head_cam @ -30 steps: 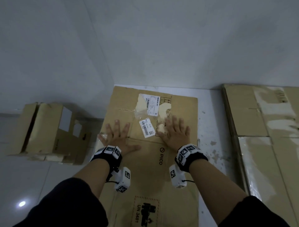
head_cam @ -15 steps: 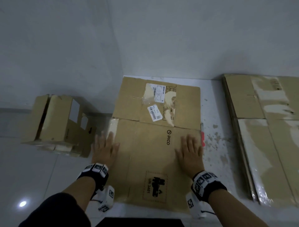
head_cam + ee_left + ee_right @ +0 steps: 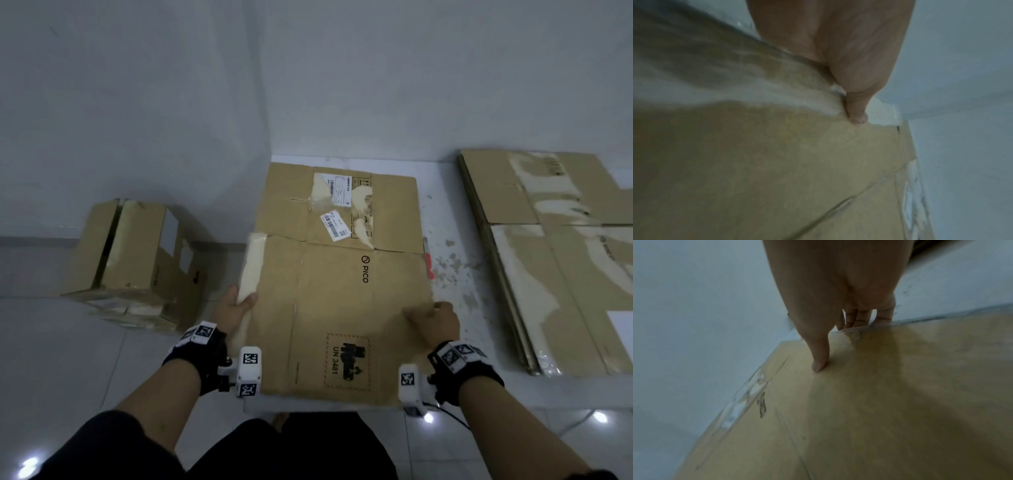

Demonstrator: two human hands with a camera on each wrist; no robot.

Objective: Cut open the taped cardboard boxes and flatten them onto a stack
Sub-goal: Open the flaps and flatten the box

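Observation:
A flattened brown cardboard box (image 3: 342,291) printed PICO and UN 3481 lies on the white floor before me, with torn labels on its far half. My left hand (image 3: 238,305) grips its left edge, thumb on top and fingers under; the wrist view shows the thumb (image 3: 857,112) on the flattened box (image 3: 777,162). My right hand (image 3: 433,317) grips the right edge. There the thumb (image 3: 819,360) lies on the flattened box (image 3: 879,402) and the fingers (image 3: 861,318) curl under it. The near half looks raised slightly.
A partly opened cardboard box (image 3: 133,260) stands on the floor to the left. A stack of flattened cardboard (image 3: 561,260) lies to the right. A red cutter (image 3: 428,265) pokes out beside the box's right edge. Grey walls meet in a corner behind.
Both hands slid back from pressing flat on the cardboard's middle to its side edges and now grip them. The head view has pulled back.

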